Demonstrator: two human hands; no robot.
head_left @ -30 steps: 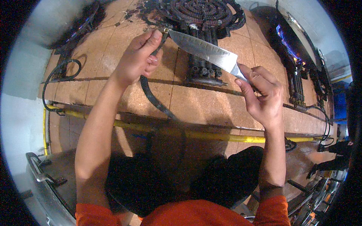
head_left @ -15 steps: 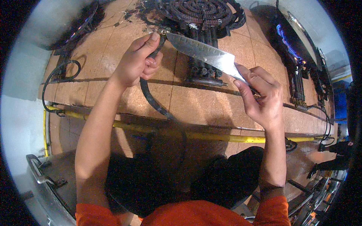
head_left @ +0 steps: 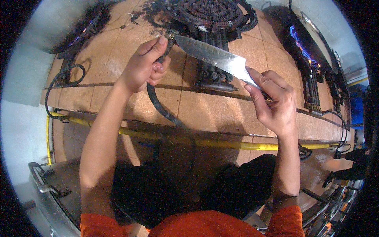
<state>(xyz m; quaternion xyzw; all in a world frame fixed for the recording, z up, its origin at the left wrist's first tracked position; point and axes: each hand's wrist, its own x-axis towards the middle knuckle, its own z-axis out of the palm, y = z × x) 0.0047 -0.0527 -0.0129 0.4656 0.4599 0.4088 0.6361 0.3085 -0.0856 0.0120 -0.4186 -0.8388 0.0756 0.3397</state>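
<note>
My left hand [head_left: 148, 67] grips a black hose [head_left: 162, 108] near its upper end, thumb pressed along it, where a small brass fitting [head_left: 171, 36] shows. The hose curves down over the front of the tiled ledge. My right hand [head_left: 276, 102] is wrapped round the handle of a large kitchen knife [head_left: 211, 53]. The blade slants up to the left, its tip at or against the fitting; exact contact is hard to tell. Behind the blade lies a burner's stack of black pipes [head_left: 215, 79].
A coiled iron burner [head_left: 207, 14] sits at the back. Blue flames [head_left: 300, 43] burn at the right, with more at far left. A yellow pipe [head_left: 268, 146] runs below the tiled ledge [head_left: 197, 102]. Another person's dark-clad leg [head_left: 341, 173] shows at far right; metal equipment stands along the lower edges.
Both hands and the knife tip have dropped very slightly since a second ago, with the grips on hose and knife unchanged. The blade catches the light more brightly.
</note>
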